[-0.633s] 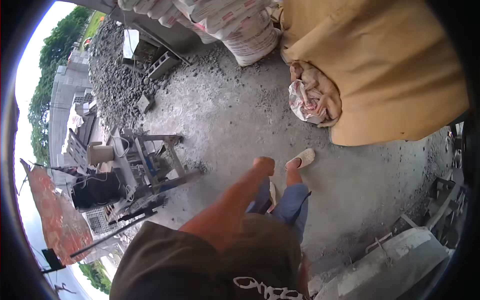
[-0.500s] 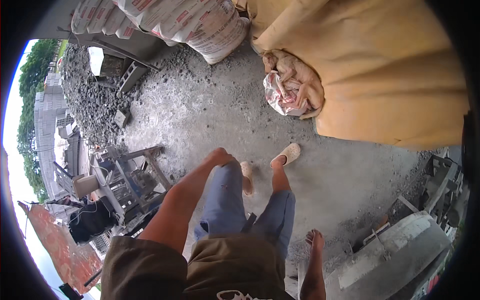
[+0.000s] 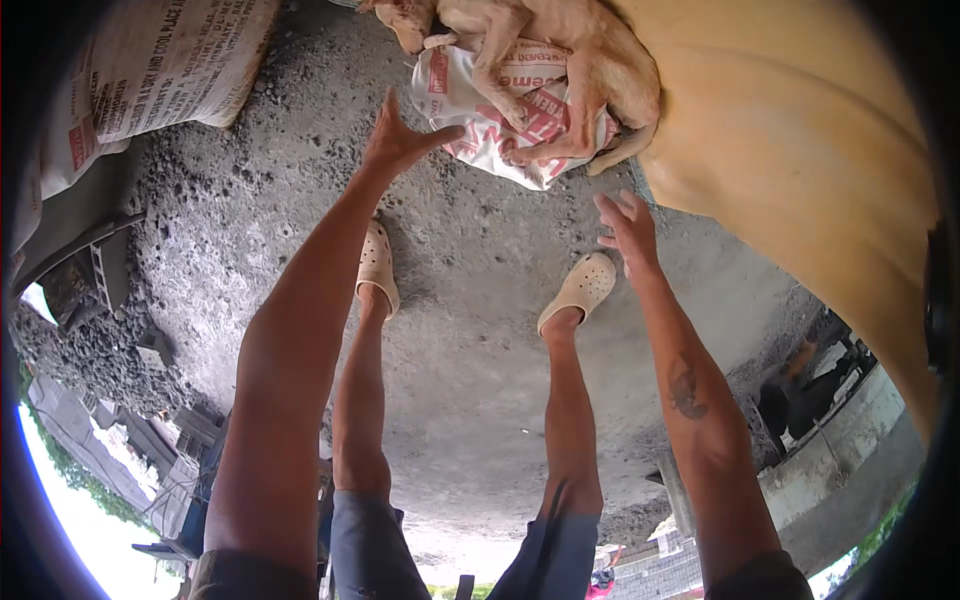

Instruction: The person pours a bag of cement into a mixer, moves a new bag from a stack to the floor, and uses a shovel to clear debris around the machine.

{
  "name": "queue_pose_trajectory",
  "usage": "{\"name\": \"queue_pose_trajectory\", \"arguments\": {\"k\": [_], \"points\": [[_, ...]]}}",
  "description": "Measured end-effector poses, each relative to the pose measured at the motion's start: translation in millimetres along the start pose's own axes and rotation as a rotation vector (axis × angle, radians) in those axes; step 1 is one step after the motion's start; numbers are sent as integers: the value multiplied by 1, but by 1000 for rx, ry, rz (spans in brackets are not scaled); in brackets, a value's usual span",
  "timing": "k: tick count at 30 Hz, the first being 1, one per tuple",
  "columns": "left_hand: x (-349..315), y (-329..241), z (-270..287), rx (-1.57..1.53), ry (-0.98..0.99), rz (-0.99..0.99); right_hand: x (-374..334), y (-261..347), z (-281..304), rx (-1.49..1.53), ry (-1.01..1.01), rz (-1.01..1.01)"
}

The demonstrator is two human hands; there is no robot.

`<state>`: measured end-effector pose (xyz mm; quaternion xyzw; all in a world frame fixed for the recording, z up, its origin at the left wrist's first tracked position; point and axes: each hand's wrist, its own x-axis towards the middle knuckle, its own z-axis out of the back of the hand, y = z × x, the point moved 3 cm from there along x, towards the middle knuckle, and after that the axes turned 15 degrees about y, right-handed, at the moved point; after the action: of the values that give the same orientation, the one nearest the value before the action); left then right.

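A tan dog (image 3: 625,75) lies on its side on a crumpled white and red cement sack (image 3: 455,90), its back against a yellow-orange tarp (image 3: 790,120). My left hand (image 3: 397,145) is stretched toward the sack's left edge, fingers pointing away from me and the thumb spread to the right; I cannot tell whether the thumb touches the sack. To the right and nearer to me, my right hand (image 3: 632,230) is held above the floor below the dog's tail, its fingers spread. Neither hand holds anything.
Filled paper sacks (image 3: 185,65) stand at the far left. Below them are a hollow concrete block (image 3: 110,268) and a gravel heap (image 3: 70,345). A grey trough-like structure (image 3: 840,475) is at the right. My feet, in beige clogs (image 3: 583,290), stand on the dusty floor.
I have come closer to the dog and the sack and bent down. My left hand has left my knee and reached forward; my right hand has swung forward from my side.
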<state>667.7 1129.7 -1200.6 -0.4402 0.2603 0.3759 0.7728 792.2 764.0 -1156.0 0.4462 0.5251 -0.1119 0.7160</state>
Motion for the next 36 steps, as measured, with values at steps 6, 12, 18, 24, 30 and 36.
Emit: {"name": "queue_pose_trajectory", "arguments": {"k": [6, 12, 18, 24, 30, 36], "points": [[80, -47, -52, 167, -205, -97, 147, 23, -70, -199, -514, -143], [93, 2, -31, 33, -458, -176, 150, 2, -102, 9, -361, 467], [80, -16, -19, -231, -149, -192, 139, -7, -96, 152, -406, 483], [74, -2, -13, -311, -216, -135, 114, -25, -119, 153, -460, 516], [15, -20, -33, -624, -11, -164, 106, -62, -74, -268, -277, 548], [-34, 34, -90, -981, -49, -177, 80, -64, -57, -430, -145, 532]]}}
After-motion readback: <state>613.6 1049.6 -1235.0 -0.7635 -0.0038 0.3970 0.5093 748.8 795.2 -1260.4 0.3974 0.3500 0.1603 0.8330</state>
